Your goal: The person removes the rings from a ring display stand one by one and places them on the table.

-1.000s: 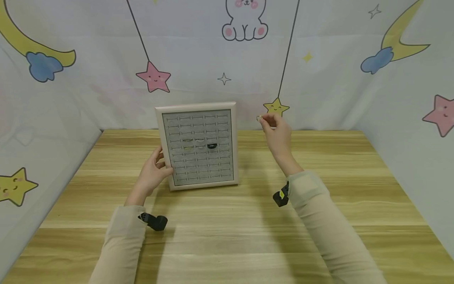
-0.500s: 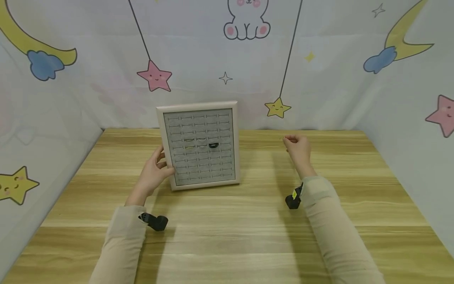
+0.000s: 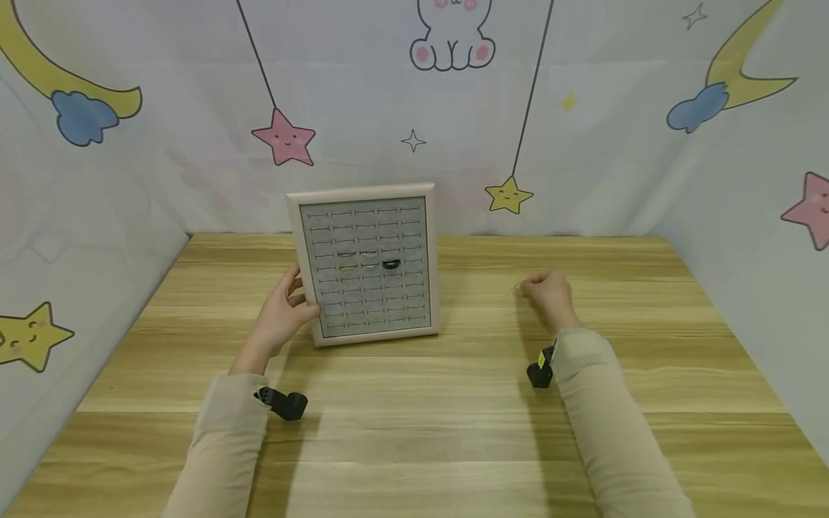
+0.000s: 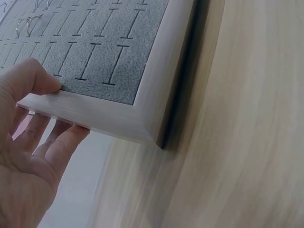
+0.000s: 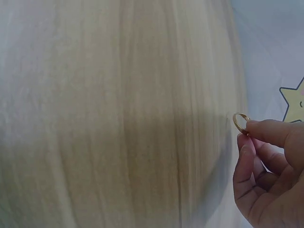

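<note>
A ring display board (image 3: pixel 376 193) in a pale frame with a grey felt slotted face stands on the table, leaning back slightly. My left hand (image 3: pixel 277 321) grips its left edge, thumb on the front and fingers behind, as the left wrist view shows. Thumb and fingertips of my right hand (image 3: pixel 550 296) pinch a thin gold ring (image 5: pixel 235 122) low over the table, to the right of the board. Several rings sit in the middle slots, among them a black ring (image 3: pixel 391 265) and two gold-toned ones on the left.
The wood-grain table (image 3: pixel 401 432) runs back to a white curtain (image 3: pixel 363 93) printed with stars and moons. Curtain also hangs along both sides. Small black cameras (image 3: pixel 288 406) are strapped at both wrists.
My right hand has moved right and down from beside the board's upper right to just above the table, still pinching the ring. The left hand keeps its grip on the board.
</note>
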Action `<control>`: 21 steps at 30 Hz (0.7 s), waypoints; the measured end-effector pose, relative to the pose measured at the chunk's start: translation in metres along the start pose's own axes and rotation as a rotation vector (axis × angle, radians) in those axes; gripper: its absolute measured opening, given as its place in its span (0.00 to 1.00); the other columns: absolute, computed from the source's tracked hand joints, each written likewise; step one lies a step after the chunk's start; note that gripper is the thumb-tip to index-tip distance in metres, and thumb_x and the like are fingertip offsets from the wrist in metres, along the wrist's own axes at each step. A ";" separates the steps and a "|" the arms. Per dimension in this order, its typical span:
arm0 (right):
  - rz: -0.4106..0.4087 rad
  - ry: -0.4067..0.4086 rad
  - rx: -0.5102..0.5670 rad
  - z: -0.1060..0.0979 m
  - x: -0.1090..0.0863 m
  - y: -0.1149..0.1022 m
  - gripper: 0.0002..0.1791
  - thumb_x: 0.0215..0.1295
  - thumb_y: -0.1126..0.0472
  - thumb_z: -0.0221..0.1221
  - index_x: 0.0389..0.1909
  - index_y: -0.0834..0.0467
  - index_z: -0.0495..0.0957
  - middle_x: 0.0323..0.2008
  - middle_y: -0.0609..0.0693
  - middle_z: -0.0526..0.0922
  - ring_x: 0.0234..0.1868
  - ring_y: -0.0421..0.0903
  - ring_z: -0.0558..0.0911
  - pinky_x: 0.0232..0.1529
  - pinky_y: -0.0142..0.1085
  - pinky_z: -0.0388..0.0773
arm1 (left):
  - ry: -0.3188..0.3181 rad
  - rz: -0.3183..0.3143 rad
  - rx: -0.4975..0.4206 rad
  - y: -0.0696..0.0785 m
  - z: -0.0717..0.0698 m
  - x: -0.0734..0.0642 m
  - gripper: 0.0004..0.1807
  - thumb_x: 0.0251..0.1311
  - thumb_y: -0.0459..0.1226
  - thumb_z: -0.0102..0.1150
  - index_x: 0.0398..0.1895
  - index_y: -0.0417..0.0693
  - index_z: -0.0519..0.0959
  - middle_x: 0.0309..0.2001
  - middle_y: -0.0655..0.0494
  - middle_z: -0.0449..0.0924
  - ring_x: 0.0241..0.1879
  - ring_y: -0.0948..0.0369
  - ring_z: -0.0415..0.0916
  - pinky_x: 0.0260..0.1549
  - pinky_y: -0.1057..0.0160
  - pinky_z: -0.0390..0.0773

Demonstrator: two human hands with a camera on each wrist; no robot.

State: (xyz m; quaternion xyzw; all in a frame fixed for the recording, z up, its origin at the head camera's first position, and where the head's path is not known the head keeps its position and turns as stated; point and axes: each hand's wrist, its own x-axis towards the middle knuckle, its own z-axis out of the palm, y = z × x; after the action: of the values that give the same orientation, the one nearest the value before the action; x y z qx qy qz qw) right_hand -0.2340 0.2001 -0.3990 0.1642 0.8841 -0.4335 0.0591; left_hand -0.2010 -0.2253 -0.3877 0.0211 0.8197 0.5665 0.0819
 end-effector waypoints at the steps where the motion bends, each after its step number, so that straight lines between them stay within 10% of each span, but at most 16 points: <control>1: 0.000 -0.001 -0.023 0.001 0.001 0.000 0.16 0.64 0.62 0.55 0.46 0.70 0.79 0.39 0.58 0.80 0.34 0.44 0.74 0.35 0.31 0.71 | -0.001 0.000 0.002 0.000 0.000 0.000 0.49 0.58 0.26 0.51 0.77 0.54 0.36 0.72 0.39 0.53 0.69 0.42 0.59 0.58 0.46 0.70; 8: -0.010 -0.019 -0.114 0.003 0.001 0.002 0.17 0.65 0.61 0.55 0.46 0.71 0.79 0.50 0.66 0.80 0.46 0.55 0.76 0.52 0.45 0.72 | -0.001 0.001 -0.003 0.001 0.001 -0.002 0.49 0.58 0.26 0.51 0.77 0.55 0.35 0.72 0.39 0.53 0.69 0.42 0.59 0.59 0.44 0.69; 21: 0.021 0.027 -0.040 0.001 0.003 -0.002 0.19 0.67 0.59 0.52 0.54 0.66 0.76 0.51 0.63 0.79 0.41 0.49 0.75 0.38 0.33 0.69 | -0.004 -0.001 -0.013 0.002 0.001 -0.002 0.50 0.58 0.27 0.51 0.77 0.57 0.34 0.73 0.39 0.52 0.69 0.41 0.58 0.59 0.45 0.69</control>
State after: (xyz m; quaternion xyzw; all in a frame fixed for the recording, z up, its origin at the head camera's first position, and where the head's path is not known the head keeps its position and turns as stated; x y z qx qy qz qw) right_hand -0.2379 0.1995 -0.3992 0.1782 0.8916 -0.4126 0.0550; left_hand -0.1984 -0.2239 -0.3862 0.0211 0.8158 0.5719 0.0839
